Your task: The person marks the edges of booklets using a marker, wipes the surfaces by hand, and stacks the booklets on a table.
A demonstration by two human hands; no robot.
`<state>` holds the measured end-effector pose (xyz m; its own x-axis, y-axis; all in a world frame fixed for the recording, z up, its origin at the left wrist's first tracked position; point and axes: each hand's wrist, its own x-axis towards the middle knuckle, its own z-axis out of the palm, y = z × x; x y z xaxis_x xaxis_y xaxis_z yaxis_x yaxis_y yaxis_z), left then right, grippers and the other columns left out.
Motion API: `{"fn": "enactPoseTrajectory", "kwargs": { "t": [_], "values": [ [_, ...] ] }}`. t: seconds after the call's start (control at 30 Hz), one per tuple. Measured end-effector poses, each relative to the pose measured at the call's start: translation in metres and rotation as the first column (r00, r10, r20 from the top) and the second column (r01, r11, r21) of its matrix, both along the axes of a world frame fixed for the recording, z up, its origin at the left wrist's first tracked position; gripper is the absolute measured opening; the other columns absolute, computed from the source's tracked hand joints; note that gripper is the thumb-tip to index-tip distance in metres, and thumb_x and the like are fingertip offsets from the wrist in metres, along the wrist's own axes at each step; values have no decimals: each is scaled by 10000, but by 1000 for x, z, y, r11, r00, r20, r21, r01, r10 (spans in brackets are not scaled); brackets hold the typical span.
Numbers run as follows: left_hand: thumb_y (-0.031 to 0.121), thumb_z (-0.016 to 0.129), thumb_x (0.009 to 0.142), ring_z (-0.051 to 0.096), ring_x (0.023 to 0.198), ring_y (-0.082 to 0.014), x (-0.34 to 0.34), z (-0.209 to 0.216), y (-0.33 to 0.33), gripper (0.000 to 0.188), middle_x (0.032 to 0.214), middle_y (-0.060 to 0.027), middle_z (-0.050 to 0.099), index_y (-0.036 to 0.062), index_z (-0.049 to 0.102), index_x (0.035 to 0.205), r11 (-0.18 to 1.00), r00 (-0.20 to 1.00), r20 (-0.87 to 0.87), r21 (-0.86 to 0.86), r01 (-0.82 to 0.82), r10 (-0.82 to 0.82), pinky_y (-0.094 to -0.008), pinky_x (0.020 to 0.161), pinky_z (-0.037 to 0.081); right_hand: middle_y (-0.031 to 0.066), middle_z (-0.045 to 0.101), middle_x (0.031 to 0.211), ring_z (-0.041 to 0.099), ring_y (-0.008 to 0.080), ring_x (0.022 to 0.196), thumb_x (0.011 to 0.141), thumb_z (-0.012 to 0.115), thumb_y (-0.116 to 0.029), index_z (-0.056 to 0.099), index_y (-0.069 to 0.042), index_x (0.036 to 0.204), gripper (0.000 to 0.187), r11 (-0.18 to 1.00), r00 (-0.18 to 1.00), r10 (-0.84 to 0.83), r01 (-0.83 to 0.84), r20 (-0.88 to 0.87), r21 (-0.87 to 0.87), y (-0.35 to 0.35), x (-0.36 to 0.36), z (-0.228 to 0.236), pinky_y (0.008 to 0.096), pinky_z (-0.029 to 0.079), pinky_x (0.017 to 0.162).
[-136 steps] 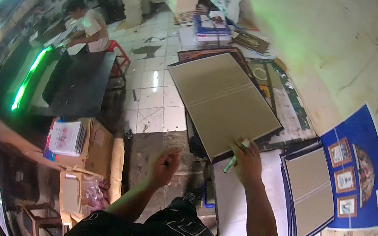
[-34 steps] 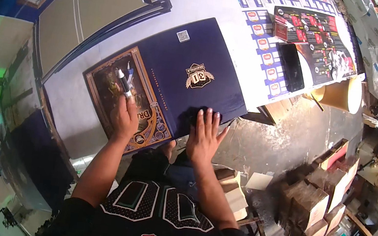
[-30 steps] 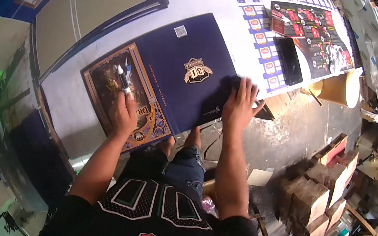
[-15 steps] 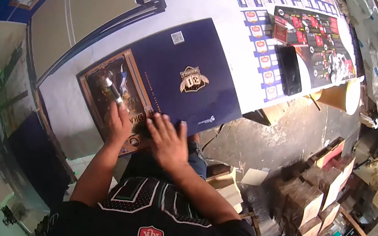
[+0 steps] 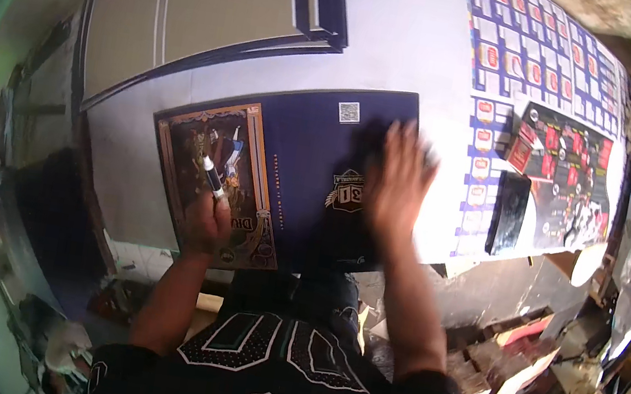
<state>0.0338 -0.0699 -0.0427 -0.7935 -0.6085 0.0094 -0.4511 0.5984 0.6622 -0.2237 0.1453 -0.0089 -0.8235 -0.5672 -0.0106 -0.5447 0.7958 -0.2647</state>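
Note:
A dark blue printed sheet (image 5: 303, 141) lies on the white table in front of me, with a gold-bordered picture (image 5: 248, 145) on its left part. My left hand (image 5: 210, 219) rests over that picture, closed around a slim black-and-white pen-shaped tool (image 5: 212, 177) whose pale end points away from me. Over the sheet's right part is my right hand (image 5: 400, 186), fingers stretched out and slightly blurred. It holds nothing and partly covers a pale emblem (image 5: 347, 192); whether the palm touches the surface I cannot tell.
Beige boards with dark blue edges (image 5: 221, 9) lie at the far left. To the right are printed label sheets (image 5: 481, 165), a black phone-like slab (image 5: 508, 213), a small red box (image 5: 520, 153) and a dark printed sheet (image 5: 568, 167). Cardboard boxes (image 5: 504, 359) stand on the floor.
My right hand has moved right and away from me, from the picture's edge to the sheet's right part. My left hand keeps the pen-shaped tool. The whole view has turned and shifted.

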Motion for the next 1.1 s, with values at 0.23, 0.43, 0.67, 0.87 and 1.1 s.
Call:
{"fn": "enactPoseTrajectory", "kwargs": {
  "t": [0.23, 0.43, 0.67, 0.87, 1.1],
  "values": [
    [274, 481, 961, 608, 671, -391, 9, 6, 5, 292, 760, -185, 587, 15, 567, 1066, 998, 997, 64, -52, -43, 47, -469, 581, 463, 113, 334, 1579, 284, 325, 1467, 980, 497, -354, 352, -153, 1522, 596, 978, 978, 109, -138, 179, 158, 48, 72, -1, 645, 144, 1149],
    [250, 514, 943, 601, 623, -385, -9, 11, 12, 252, 711, -167, 575, 22, 571, 1034, 1000, 1000, 16, -14, -9, 9, -460, 556, 464, 110, 440, 1515, 371, 338, 1417, 970, 548, -366, 472, -165, 1443, 520, 999, 986, -43, 45, -159, 8, -27, -87, -3, 631, 213, 1142],
    [249, 520, 944, 611, 626, -418, 10, 0, 3, 213, 711, -188, 586, 41, 563, 958, 999, 993, 117, -39, -21, 25, -494, 560, 471, 131, 470, 1485, 339, 340, 1438, 946, 545, -312, 586, -152, 1313, 403, 957, 955, 282, -286, -91, -40, -43, 0, -10, 660, 241, 1107],
    [246, 515, 946, 610, 637, -426, -6, 17, 6, 227, 720, -197, 583, 24, 560, 949, 999, 995, 85, -4, -42, 42, -495, 561, 472, 143, 649, 970, 593, 316, 921, 838, 708, -109, 719, -98, 1109, 271, 950, 998, 6, -25, -60, -310, -11, -60, -4, 420, 487, 826],
    [252, 499, 949, 625, 718, -434, 11, -11, 9, 296, 806, -217, 619, -6, 586, 1064, 984, 996, 77, -178, -22, 36, -489, 638, 504, 154, 617, 899, 602, 334, 846, 797, 762, -109, 728, -72, 987, 196, 892, 981, -157, 191, 116, -409, -38, -104, 7, 415, 507, 759]
  ]
}}
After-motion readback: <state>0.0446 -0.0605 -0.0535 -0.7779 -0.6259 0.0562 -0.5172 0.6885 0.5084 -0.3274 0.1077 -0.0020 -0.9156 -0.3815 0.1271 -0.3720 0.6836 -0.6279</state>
